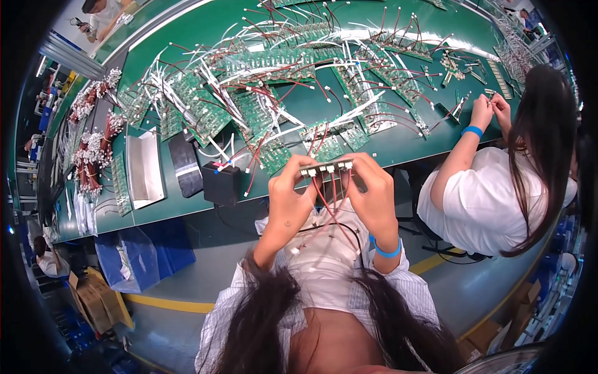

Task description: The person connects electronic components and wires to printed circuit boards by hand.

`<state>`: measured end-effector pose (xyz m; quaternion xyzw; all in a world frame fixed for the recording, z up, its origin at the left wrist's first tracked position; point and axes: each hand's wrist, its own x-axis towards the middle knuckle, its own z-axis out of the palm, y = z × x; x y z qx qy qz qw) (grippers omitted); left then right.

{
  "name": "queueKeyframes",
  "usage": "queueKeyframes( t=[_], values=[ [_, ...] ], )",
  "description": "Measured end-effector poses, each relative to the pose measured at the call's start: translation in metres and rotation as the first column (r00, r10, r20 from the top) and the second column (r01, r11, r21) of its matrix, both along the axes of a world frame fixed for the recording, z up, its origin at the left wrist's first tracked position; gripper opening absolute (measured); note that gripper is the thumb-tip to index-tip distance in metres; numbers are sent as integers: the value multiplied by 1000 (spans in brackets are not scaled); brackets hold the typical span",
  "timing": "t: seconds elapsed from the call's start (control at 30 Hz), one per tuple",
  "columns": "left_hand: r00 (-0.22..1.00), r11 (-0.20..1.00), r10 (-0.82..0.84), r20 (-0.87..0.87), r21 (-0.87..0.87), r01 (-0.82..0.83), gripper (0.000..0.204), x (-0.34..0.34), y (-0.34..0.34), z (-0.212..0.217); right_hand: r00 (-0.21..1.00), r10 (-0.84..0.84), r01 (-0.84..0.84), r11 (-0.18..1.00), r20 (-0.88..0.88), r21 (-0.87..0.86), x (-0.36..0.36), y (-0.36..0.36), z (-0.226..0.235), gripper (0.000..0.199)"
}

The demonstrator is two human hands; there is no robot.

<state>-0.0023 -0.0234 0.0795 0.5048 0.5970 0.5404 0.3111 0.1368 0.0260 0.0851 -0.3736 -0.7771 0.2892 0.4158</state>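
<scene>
Between both my hands, just off the table's near edge, is a small circuit board (322, 167) seen nearly edge-on. White connectors line its near edge, and red and black wires (333, 190) hang from them. My left hand (291, 193) grips the board's left end between thumb and fingers. At the other end my right hand (372, 187), with a blue band on its wrist, pinches the board the same way. Right beyond my fingers, several green circuit boards (322, 140) with wires lie on the green table (398, 149).
Left of my hands are a black box (222, 184), a dark block (184, 164) and a metal tray (144, 167). Bundles of brown wires (93, 156) lie farther left. A blue bin (146, 255) stands below the table. At my right sits a co-worker (492, 187), hands over the table.
</scene>
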Motion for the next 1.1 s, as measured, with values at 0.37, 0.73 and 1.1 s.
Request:
queueKeyframes(
  t=[0.37, 0.73, 1.1],
  values=[
    [998, 998, 59, -26, 38, -58, 20, 2, -5, -3, 999, 40, -41, 995, -11, -86, 0, -2, -3, 19],
    [934, 951, 302, -193, 130, -281, 17, 11, -8, -10, 990, -140, 143, 967, -28, 213, -26, -36, -15, 21],
    [919, 995, 84, 386, -76, -59, 21, -7, -3, 13, 983, -105, 42, 928, -152, -371, 17, -5, -23, 14]
  ],
)
